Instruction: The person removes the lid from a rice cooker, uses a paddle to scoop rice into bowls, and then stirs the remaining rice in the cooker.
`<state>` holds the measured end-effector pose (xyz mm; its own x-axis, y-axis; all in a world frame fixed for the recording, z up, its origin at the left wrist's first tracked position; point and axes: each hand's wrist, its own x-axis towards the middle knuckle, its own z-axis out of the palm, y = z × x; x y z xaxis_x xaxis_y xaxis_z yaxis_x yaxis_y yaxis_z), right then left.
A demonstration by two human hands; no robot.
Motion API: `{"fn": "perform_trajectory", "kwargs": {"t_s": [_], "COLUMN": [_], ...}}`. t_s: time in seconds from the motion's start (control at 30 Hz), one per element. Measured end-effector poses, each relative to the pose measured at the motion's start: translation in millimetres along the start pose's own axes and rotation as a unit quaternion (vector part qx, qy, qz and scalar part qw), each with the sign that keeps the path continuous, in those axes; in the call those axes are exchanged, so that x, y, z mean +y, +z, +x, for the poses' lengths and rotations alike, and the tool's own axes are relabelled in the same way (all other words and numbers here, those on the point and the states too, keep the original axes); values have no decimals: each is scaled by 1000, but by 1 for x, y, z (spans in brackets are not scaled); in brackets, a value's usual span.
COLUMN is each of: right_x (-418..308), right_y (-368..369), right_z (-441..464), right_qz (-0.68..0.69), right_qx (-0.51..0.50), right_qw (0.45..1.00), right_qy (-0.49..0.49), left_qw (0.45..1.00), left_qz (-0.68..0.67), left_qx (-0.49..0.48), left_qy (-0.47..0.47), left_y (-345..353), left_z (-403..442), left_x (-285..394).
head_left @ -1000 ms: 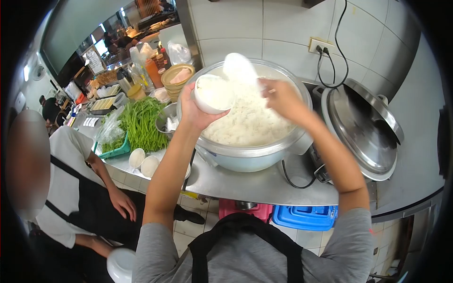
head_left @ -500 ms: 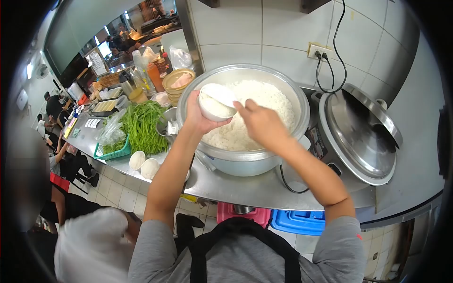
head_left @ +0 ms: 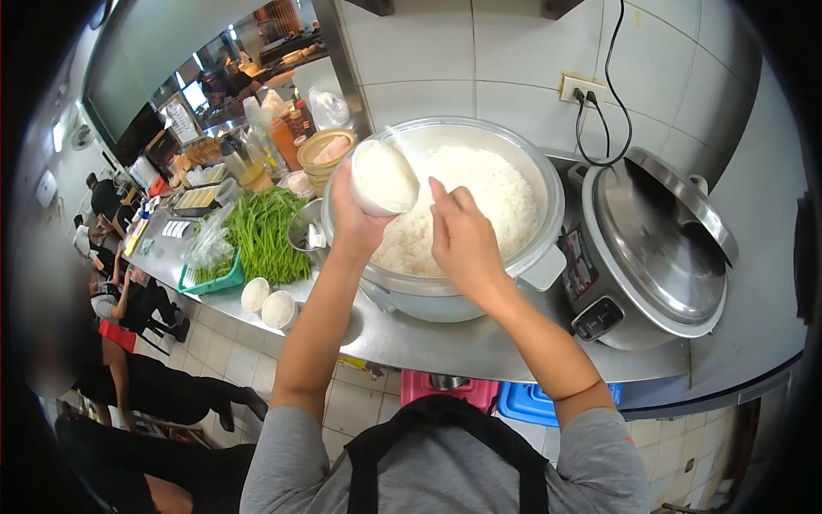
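My left hand (head_left: 351,210) is closed around a small white bowl (head_left: 370,201) heaped with white rice, tilted toward the right. In my right hand (head_left: 463,240), the fingers are curled on a white rice paddle (head_left: 406,149); its blade, seen nearly edge-on, stands beside the bowl's rice. Both hands are above a large round metal pot (head_left: 555,184) holding a mass of cooked rice (head_left: 484,184). Left of my left forearm, two more rice-filled bowls (head_left: 255,295) stand near the counter's front edge.
A rice cooker (head_left: 629,295) with a metal lid (head_left: 664,227) stands right of the pot. Leafy greens (head_left: 265,236), a green basket (head_left: 214,281) and a bamboo steamer (head_left: 322,171) are on the left. A power cord (head_left: 610,81) hangs at the wall. People stand and sit at left.
The paddle has swung from lying across the bowl to a steeper angle at its right side. My right hand has dropped slightly, and the bowl now shows a rounded heap of rice.
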<state>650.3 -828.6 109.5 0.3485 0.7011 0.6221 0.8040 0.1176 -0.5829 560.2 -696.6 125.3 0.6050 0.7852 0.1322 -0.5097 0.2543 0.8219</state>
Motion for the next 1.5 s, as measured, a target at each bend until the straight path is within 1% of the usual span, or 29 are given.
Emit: {"fn": "perform_trajectory", "kwargs": {"t_s": [0.03,0.1,0.2,0.23,0.27,0.3,0.4,0.47,0.5,0.57,0.6,0.63,0.7,0.73,0.8,0.87,0.93,0.97,1.0,1.03,1.07,1.13,1.17,1.23,1.27,1.33,1.4,1.43,1.5], "right_x": [1,5,1,6,9,8,11,23,26,31,29,27,33,38,44,42,37,36,34,31,28,10,7,-1,-2,-3,-32,-37,-49], "right_y": [12,2,-6,-3,-2,-9,-26,-22,-26,-36,-39,-42,-38,-36,-34,-31,-31,-31,-31,-31,-36,-52,-52,-51,-42,-12,13,11,4], "right_z": [-4,1,6,4,2,5,16,13,18,25,25,23,21,25,35,38,39,41,42,43,44,52,51,42,31,-4,-36,-35,-33], "right_qz": [-27,-7,17,-9,-35,-36,-66,-127,-128,-168,-167,-194,-222,-218,-199,-201,-197,-198,-162,-126,-126,-70,-71,70,68,32,-64,-62,-37], "right_qx": [-13,-15,25,-8,-41,-44,-53,-86,-89,-13,-15,-7,18,16,32,25,-34,-32,-70,-108,-106,-195,-194,-110,-111,-56,-22,-24,-77], "right_qw": [999,999,999,998,995,994,989,971,969,955,954,935,902,902,905,905,918,917,922,925,926,937,936,987,986,995,990,990,991], "right_qy": [-43,-46,-29,-58,-88,-90,-122,-185,-189,-245,-248,-297,-371,-373,-376,-374,-343,-345,-344,-340,-339,-282,-283,-99,-103,-76,-121,-123,-103], "left_qw": [1000,998,998,998,995,990,985,982,980,979,977,978,966,966,947,949,951,963,972,972,972,971,974,977,980,982,985,985,991], "left_qz": [-2,-30,4,2,4,4,1,13,25,2,-18,-21,-100,-100,-45,-38,-31,5,42,43,48,53,22,-10,-29,-48,-82,-83,-87], "left_qx": [3,-37,-12,-10,-5,-1,-35,-29,-27,-34,-42,-39,-54,-50,-127,-124,-122,-88,-53,-54,-59,-65,-70,-77,-88,-98,-92,-89,-33], "left_qy": [1,-48,-58,-59,-101,-140,-171,-186,-196,-200,-207,-204,-234,-232,-290,-286,-283,-253,-223,-223,-225,-224,-213,-198,-178,-156,-123,-121,-97], "left_y": [-2,-4,0,-5,-13,-19,-27,-31,-32,-34,-35,-35,-35,-37,-41,-40,-39,-39,-39,-42,-48,-50,-51,-54,-57,-60,-62,-63,-65], "left_z": [0,1,-6,-5,-2,1,5,2,2,0,-1,-2,-2,-6,-12,-17,-19,-19,-18,-18,-17,-20,-24,-30,-31,-37,-47,-53,-67], "left_x": [1,5,12,11,9,9,12,11,12,14,16,18,23,26,32,34,34,35,36,34,32,33,34,35,35,35,35,35,38]}}
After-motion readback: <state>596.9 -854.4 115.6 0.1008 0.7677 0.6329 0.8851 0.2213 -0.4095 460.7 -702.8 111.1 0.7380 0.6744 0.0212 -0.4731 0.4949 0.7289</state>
